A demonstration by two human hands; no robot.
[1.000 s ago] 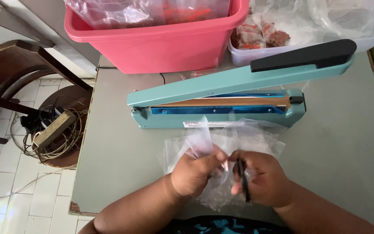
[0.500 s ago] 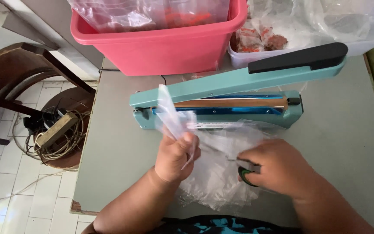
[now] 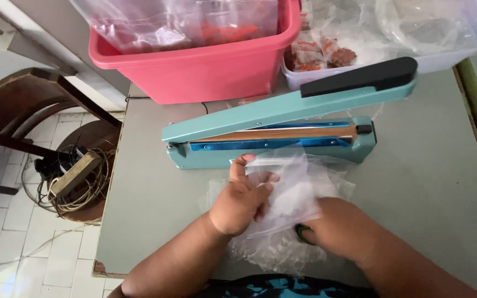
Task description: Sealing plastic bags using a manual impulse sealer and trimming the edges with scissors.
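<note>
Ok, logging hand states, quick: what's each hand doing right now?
Left hand: fingers closed on a clear plastic bag, lifting its edge.
Right hand: inside or under the bag, partly hidden; grip cannot be told.

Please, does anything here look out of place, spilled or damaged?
Nothing looks spilled or broken. The teal heat sealer sits straight with its arm raised. Both the left hand and the right hand handle clear plastic bags. Only the table's near-left corner looks chipped.
</note>
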